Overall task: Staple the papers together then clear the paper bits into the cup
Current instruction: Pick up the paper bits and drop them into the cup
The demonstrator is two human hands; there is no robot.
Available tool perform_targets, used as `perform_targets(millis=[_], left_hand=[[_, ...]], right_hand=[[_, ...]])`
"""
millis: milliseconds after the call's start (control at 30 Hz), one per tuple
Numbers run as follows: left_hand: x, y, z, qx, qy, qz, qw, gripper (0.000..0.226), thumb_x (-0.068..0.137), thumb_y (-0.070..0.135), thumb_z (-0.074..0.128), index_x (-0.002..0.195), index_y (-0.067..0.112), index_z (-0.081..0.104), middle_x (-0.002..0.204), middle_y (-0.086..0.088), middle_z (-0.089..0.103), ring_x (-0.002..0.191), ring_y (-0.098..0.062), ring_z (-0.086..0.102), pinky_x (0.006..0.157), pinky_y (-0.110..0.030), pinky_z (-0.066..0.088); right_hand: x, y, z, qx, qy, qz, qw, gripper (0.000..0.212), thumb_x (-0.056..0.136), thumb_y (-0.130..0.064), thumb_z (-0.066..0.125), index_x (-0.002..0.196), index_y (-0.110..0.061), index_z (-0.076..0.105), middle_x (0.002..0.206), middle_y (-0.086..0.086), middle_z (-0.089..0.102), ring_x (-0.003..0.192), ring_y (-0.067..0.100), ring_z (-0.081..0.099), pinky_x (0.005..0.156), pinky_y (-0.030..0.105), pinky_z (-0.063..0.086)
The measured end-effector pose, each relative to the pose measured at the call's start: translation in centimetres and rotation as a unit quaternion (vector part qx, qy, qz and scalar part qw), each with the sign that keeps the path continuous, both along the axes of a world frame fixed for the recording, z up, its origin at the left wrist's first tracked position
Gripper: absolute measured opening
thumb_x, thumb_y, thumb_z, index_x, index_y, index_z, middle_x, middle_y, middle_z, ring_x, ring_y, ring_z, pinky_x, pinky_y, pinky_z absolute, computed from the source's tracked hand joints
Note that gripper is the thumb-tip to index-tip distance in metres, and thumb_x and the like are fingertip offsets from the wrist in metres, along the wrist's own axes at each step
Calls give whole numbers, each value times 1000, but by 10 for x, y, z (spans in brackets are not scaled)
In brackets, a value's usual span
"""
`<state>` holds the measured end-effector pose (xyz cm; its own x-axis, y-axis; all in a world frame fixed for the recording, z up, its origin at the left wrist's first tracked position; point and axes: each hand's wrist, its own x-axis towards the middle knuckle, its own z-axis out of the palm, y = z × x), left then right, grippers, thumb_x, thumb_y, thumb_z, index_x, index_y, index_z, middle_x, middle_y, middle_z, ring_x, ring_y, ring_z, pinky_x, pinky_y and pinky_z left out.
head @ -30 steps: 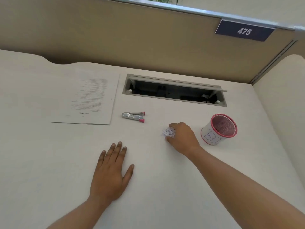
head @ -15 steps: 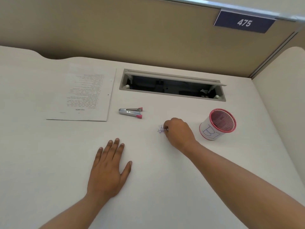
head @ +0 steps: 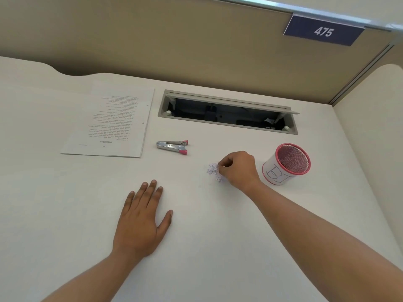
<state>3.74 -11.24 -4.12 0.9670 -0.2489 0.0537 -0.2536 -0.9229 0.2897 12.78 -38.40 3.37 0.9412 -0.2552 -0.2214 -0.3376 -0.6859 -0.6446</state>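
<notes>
The right hand (head: 238, 168) pinches the paper bits (head: 213, 170) with curled fingers, beside the cup (head: 285, 164). The left hand (head: 141, 219) lies flat on the worktop (head: 65, 214), fingers spread, holding nothing.

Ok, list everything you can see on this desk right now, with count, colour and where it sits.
papers: one stack, white, printed, far left of the desk
stapler: one, silver with pink ends, right of the papers
paper bits: one small pile, white, desk centre
cup: one, white with pink mesh, near right
cable hatch: one, grey, open, desk back
number plate: one, blue, reads 475, on the partition
left hand: flat on the desk, empty
right hand: fingers curled at the paper bits
</notes>
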Motion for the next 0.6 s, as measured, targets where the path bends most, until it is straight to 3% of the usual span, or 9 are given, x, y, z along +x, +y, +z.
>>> perform_targets(millis=[67,133,267,467,600], left_hand=[[0,0,0,1,4,0,1000,68,94,56,36,149,16,44,161,-2,36,151,-20,29,123,-41,16],[0,0,1,2,4,1,1000,68,94,56,36,149,16,44,161,-1,35,151,-19,30,123,-41,15],[0,1,1,5,11,1,1000,70,94,58,31,150,17,44,162,0,35,151,-18,28,124,-40,13],[1,1,1,4,24,-4,1000,78,96,66,15,150,17,44,162,0,35,150,-19,30,124,-40,14],[1,2,0,4,33,-1,999,81,94,69,12,151,19,42,162,1,33,151,-18,28,124,-41,14]], right_hand=[[0,-4,2,75,10,-49,996,5,76,-8,75,72,-11,77,76,-2,75,75,18,71,63,24,56],[-1,-7,6,178,13,-101,979,9,74,-4,78,68,-10,76,77,3,76,80,25,74,73,31,61],[-5,-9,32,379,18,-172,909,6,76,5,77,76,1,72,88,11,74,84,21,71,73,23,60],[-13,-33,82,498,-12,-213,840,6,79,9,72,81,3,72,82,8,74,73,14,71,67,18,59],[-23,-65,107,487,-48,-225,843,5,79,5,72,84,2,73,78,9,74,70,15,71,65,17,58]])
